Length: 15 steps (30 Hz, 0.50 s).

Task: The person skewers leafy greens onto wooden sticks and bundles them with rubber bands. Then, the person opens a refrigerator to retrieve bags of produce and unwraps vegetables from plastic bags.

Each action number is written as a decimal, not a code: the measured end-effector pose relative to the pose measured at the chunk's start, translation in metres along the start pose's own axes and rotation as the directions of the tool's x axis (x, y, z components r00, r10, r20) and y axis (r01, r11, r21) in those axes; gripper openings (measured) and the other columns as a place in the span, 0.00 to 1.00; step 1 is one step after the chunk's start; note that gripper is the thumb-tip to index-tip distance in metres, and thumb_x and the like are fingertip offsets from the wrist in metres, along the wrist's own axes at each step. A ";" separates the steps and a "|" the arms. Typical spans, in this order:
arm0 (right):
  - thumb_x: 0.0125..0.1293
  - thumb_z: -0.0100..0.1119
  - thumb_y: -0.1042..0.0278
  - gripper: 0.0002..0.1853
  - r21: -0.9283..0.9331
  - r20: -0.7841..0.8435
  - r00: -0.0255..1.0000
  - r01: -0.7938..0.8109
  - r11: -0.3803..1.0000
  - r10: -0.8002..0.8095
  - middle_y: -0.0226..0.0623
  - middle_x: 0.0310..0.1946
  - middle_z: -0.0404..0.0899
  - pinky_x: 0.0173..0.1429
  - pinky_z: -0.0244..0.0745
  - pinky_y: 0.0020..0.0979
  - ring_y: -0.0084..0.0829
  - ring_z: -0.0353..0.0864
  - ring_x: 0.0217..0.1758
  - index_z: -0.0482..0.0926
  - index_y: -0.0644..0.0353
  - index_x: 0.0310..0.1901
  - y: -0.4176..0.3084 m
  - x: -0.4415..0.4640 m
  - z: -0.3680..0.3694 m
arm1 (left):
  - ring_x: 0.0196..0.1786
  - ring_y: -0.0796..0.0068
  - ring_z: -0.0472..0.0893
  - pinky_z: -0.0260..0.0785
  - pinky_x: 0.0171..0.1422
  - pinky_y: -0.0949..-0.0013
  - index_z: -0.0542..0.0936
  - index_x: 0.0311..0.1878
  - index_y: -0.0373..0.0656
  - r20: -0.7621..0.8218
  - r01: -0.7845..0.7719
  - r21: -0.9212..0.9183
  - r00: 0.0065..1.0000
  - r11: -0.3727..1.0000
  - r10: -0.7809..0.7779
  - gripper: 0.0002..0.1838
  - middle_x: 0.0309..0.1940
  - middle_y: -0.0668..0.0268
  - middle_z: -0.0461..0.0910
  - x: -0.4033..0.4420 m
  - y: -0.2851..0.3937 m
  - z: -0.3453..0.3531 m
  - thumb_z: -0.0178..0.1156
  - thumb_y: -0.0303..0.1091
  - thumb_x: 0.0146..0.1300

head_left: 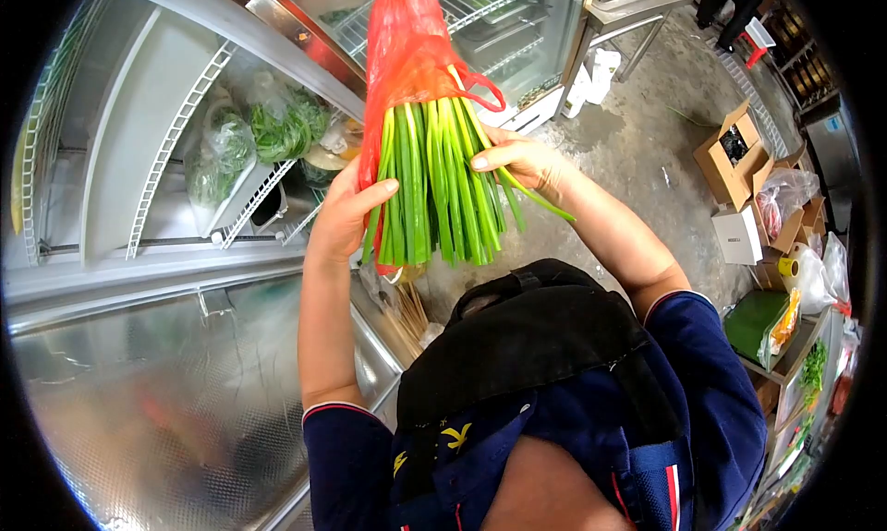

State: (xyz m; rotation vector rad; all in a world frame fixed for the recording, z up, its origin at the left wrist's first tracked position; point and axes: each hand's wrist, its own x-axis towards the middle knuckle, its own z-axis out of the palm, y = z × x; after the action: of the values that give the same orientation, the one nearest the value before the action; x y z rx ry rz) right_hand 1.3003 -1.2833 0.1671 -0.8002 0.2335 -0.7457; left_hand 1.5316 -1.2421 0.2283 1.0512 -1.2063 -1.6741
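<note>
A bundle of long green stalks (439,180) lies across both my hands, its cut ends toward my chest. Its far part is inside a red plastic bag (405,46), whose loop handle hangs at the right. My left hand (346,208) grips the bundle's left side, thumb on top of the stalks. On the right side my right hand (522,162) holds it, thumb over the stalks; one stalk sticks out below that wrist. The fingers under the bundle are hidden.
An open fridge with wire shelves (180,148) and bagged greens (282,125) stands at the left, its metal door (185,392) swung toward me. Cardboard boxes (735,157) and a cluttered shelf (795,365) are at the right. Another person's legs (725,14) show at the top right.
</note>
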 end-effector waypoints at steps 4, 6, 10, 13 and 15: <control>0.55 0.63 0.65 0.45 0.203 0.000 1.000 0.021 0.979 -0.022 0.39 0.63 0.59 0.69 0.53 0.36 0.33 0.59 0.66 0.44 0.53 0.69 0.007 0.003 0.006 | 0.55 0.74 0.72 0.62 0.60 0.69 0.61 0.61 0.33 -0.022 -0.069 0.119 0.997 0.990 0.073 0.32 0.53 0.61 0.71 0.005 -0.007 0.009 0.60 0.21 0.51; 0.56 0.64 0.60 0.44 0.173 -0.042 0.999 0.024 0.985 -0.017 0.38 0.62 0.60 0.66 0.60 0.36 0.33 0.63 0.63 0.46 0.52 0.68 0.012 0.011 0.009 | 0.55 0.73 0.71 0.62 0.60 0.69 0.60 0.61 0.32 -0.038 -0.124 0.236 0.990 0.964 0.136 0.34 0.53 0.60 0.71 0.005 -0.011 0.021 0.61 0.21 0.50; 0.53 0.66 0.65 0.39 0.062 -0.226 0.974 0.015 0.998 0.000 0.38 0.56 0.67 0.60 0.67 0.36 0.33 0.69 0.58 0.54 0.57 0.63 0.022 0.021 0.012 | 0.56 0.71 0.71 0.64 0.59 0.68 0.60 0.62 0.31 0.006 -0.231 0.528 0.963 0.817 0.268 0.37 0.54 0.57 0.69 0.005 -0.017 0.029 0.65 0.28 0.49; 0.53 0.64 0.68 0.32 0.155 -0.228 0.973 0.018 0.988 0.018 0.40 0.50 0.72 0.56 0.71 0.36 0.33 0.74 0.53 0.61 0.60 0.59 0.026 0.020 0.009 | 0.57 0.71 0.69 0.64 0.58 0.69 0.61 0.62 0.32 0.023 -0.161 0.424 0.986 0.891 0.168 0.37 0.56 0.56 0.67 0.004 -0.008 0.026 0.66 0.34 0.51; 0.53 0.62 0.70 0.28 0.265 -0.229 0.972 0.013 0.964 0.050 0.41 0.46 0.75 0.54 0.74 0.37 0.35 0.77 0.48 0.65 0.61 0.56 0.026 0.017 0.003 | 0.49 0.75 0.73 0.66 0.53 0.73 0.68 0.57 0.31 -0.048 -0.163 0.311 0.981 0.937 0.186 0.25 0.48 0.61 0.73 0.004 -0.005 0.025 0.60 0.32 0.58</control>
State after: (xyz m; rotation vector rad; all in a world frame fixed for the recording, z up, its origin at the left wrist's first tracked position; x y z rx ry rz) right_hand 1.3269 -1.2815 0.1516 -0.4548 0.3447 -0.8338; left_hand 1.5064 -1.2377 0.2278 1.1444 -1.4945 -1.3254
